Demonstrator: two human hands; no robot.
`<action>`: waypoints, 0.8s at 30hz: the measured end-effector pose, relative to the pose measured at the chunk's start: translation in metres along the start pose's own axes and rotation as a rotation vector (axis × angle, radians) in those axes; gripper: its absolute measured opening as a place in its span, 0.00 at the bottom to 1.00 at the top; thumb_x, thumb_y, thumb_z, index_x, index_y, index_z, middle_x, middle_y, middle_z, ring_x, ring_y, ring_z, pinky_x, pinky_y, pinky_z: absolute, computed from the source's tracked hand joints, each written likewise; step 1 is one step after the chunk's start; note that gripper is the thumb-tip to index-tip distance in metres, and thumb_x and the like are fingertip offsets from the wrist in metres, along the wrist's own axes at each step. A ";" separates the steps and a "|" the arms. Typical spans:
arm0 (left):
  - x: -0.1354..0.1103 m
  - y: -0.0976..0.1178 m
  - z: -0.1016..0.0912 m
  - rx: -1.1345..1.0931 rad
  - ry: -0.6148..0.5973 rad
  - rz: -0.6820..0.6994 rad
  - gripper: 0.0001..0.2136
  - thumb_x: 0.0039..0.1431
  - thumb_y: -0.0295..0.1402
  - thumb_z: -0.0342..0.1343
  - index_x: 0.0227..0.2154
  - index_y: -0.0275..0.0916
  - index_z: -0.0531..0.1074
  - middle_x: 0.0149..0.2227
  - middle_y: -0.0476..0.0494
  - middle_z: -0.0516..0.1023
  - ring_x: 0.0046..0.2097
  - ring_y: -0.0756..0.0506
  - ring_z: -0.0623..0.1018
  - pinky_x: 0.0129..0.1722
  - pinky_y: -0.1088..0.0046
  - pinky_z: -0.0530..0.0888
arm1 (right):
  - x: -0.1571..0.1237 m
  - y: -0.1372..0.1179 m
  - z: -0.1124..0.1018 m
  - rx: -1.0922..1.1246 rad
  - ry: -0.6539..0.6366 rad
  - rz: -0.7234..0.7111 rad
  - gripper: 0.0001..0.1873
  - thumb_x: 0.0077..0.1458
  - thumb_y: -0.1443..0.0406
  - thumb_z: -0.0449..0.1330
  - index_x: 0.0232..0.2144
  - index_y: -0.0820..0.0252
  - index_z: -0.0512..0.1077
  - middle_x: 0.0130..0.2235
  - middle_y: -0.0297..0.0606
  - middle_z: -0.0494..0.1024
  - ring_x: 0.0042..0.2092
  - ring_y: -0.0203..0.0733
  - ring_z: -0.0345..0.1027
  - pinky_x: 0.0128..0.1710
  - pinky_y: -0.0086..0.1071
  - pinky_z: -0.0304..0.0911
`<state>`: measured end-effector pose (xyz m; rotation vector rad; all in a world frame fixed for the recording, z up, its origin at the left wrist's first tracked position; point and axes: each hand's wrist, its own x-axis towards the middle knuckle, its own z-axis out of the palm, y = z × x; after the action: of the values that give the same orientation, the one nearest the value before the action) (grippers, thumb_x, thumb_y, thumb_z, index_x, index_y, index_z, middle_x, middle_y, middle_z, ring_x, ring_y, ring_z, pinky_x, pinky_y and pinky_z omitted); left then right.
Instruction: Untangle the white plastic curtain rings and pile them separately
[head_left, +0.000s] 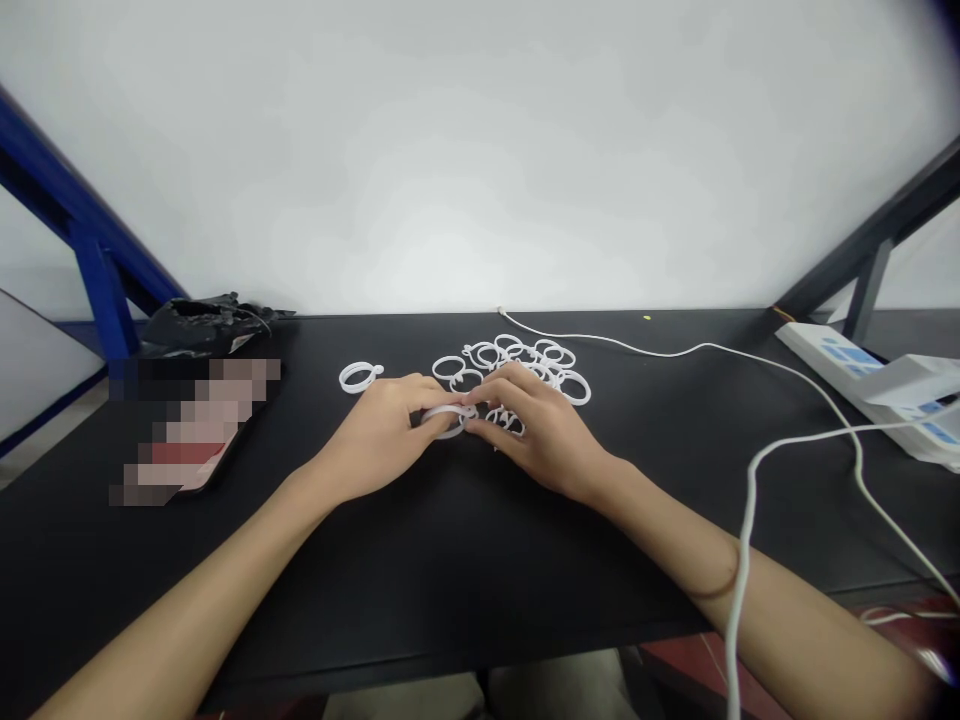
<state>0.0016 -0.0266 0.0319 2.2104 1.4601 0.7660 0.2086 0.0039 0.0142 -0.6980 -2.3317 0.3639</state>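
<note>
Above the middle of the black table, my left hand (386, 435) is closed, holding a white plastic curtain ring (444, 432) between thumb and fingers. My right hand (536, 430) pinches the right side of the same ring, where its small eyelet seems to be; the fingertips partly cover that spot. Just behind my right hand lies a loose pile of several white curtain rings (574, 388), some hidden by the fingers. To the left of the pile, a white ring pair (357, 378) rests apart, just beyond my left hand.
A phone-like flat object (202, 430), blurred out, lies at left, with a crumpled black plastic bag (199, 322) behind it. White power strips (862, 370) stand at right. A white cable (660, 352) crosses the table and another hangs across my right forearm. A white wall rises behind.
</note>
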 end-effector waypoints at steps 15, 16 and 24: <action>-0.004 0.000 -0.016 -0.104 -0.185 -0.073 0.18 0.62 0.49 0.53 0.51 0.51 0.73 0.46 0.52 0.78 0.43 0.47 0.75 0.39 0.72 0.71 | 0.000 0.002 -0.004 0.092 0.009 -0.027 0.07 0.62 0.70 0.58 0.42 0.56 0.70 0.40 0.36 0.77 0.40 0.37 0.72 0.40 0.30 0.67; -0.004 -0.001 -0.016 -0.097 -0.184 -0.065 0.17 0.62 0.49 0.53 0.51 0.51 0.73 0.45 0.52 0.78 0.42 0.47 0.75 0.38 0.72 0.71 | 0.000 0.001 -0.004 0.104 0.014 -0.035 0.07 0.62 0.71 0.58 0.42 0.56 0.70 0.40 0.36 0.76 0.40 0.37 0.72 0.41 0.31 0.67; -0.004 0.003 0.005 0.036 0.038 0.048 0.17 0.59 0.49 0.57 0.45 0.45 0.75 0.39 0.49 0.78 0.40 0.45 0.74 0.42 0.68 0.71 | 0.003 -0.006 -0.005 0.134 0.076 0.091 0.03 0.64 0.66 0.57 0.39 0.57 0.72 0.36 0.35 0.78 0.36 0.35 0.71 0.38 0.29 0.66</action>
<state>0.0055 -0.0315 0.0292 2.2771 1.4542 0.8082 0.2078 0.0005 0.0220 -0.7412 -2.1861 0.5206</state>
